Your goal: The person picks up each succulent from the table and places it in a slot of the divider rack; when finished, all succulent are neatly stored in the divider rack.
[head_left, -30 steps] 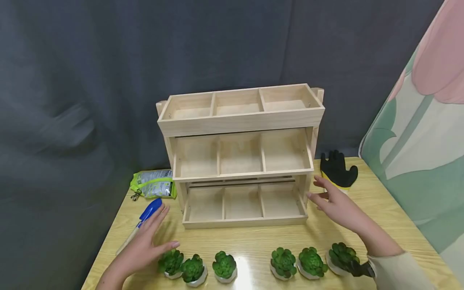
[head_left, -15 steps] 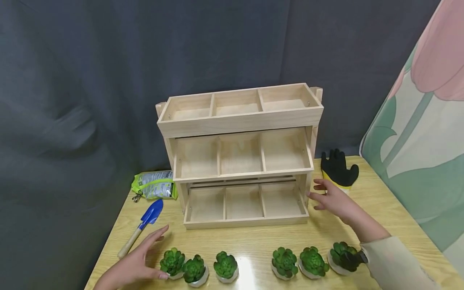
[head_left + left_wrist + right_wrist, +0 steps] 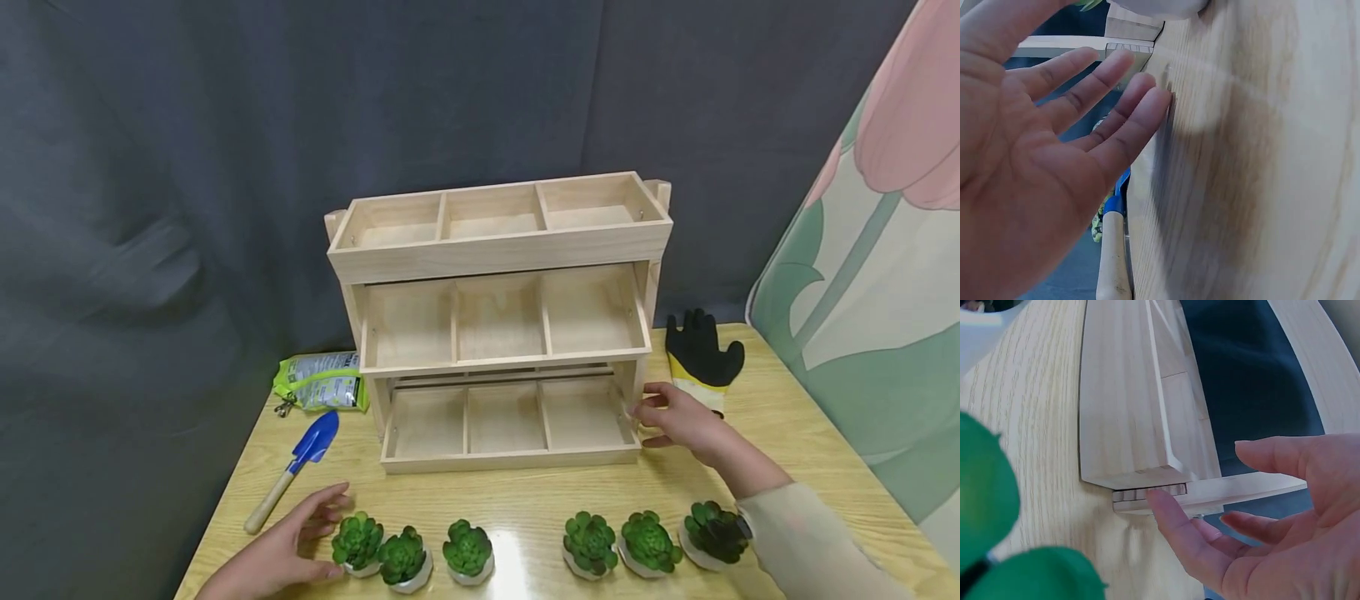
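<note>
A three-tier wooden shelf (image 3: 498, 255), each tier split into three bare compartments, stands at the table's middle. My right hand (image 3: 686, 427) is by its lower right side, fingers loosely bent. In the right wrist view, a fingertip meets or nearly meets the end of the shelf's leg (image 3: 1204, 492); contact cannot be told for sure. Low over the table, my left hand (image 3: 281, 550) holds nothing, fingers spread and slightly bent. Its thumb is close beside the leftmost potted succulent (image 3: 357, 537); whether they touch is unclear. Two more succulents (image 3: 402, 554) (image 3: 467, 546) stand right of it.
Another group of potted succulents (image 3: 589, 540) lines the front right, one partly behind my sleeve. A blue trowel (image 3: 266, 502) lies left of the shelf, with a green-and-grey bag (image 3: 326, 382) behind it. A black-and-yellow glove (image 3: 701, 358) lies at the right.
My left hand has dropped back from near the trowel blade to beside the leftmost succulent. My right hand has come slightly lower, toward the bottom tier's right end. The shelf and plants have stayed put.
</note>
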Tool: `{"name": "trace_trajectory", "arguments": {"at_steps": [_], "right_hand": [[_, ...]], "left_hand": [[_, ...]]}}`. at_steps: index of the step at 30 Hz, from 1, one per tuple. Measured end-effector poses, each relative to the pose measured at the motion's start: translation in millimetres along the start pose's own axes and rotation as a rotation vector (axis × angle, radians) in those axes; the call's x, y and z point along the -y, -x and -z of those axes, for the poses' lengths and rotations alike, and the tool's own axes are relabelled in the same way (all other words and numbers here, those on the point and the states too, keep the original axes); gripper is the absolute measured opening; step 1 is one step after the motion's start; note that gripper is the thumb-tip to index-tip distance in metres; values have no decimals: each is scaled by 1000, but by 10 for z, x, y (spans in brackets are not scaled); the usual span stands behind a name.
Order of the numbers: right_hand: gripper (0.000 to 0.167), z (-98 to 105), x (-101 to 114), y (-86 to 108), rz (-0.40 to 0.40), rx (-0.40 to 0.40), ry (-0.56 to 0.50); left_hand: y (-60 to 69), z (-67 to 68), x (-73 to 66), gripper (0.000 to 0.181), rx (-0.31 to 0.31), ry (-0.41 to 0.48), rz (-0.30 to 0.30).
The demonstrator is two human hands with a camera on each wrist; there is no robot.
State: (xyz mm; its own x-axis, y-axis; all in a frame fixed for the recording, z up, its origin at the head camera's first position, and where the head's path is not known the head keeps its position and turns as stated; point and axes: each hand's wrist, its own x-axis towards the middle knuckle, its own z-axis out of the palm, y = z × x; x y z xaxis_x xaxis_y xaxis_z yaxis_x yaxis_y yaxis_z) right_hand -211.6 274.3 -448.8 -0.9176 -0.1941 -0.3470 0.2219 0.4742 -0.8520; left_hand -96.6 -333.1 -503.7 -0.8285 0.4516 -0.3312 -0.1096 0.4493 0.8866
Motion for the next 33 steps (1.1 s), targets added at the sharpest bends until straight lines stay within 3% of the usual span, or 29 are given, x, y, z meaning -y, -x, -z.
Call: {"name": "trace_trajectory", "arguments": {"at_steps": [8, 20, 25, 33], "right_hand": [[71, -33, 18, -48, -27, 2, -5], [69, -36, -2, -149, -69, 4, -32], [67, -38, -24, -176, -80, 6, -37], [69, -36, -66, -210, -104, -2, -36]], "left_hand": [[-50, -27, 22, 99, 17, 7, -24], [-98, -41, -21, 75, 89, -17, 29], [-111, -57, -27, 69, 108, -32, 25], [-109, -58, 12, 70, 140, 41, -5]]}}
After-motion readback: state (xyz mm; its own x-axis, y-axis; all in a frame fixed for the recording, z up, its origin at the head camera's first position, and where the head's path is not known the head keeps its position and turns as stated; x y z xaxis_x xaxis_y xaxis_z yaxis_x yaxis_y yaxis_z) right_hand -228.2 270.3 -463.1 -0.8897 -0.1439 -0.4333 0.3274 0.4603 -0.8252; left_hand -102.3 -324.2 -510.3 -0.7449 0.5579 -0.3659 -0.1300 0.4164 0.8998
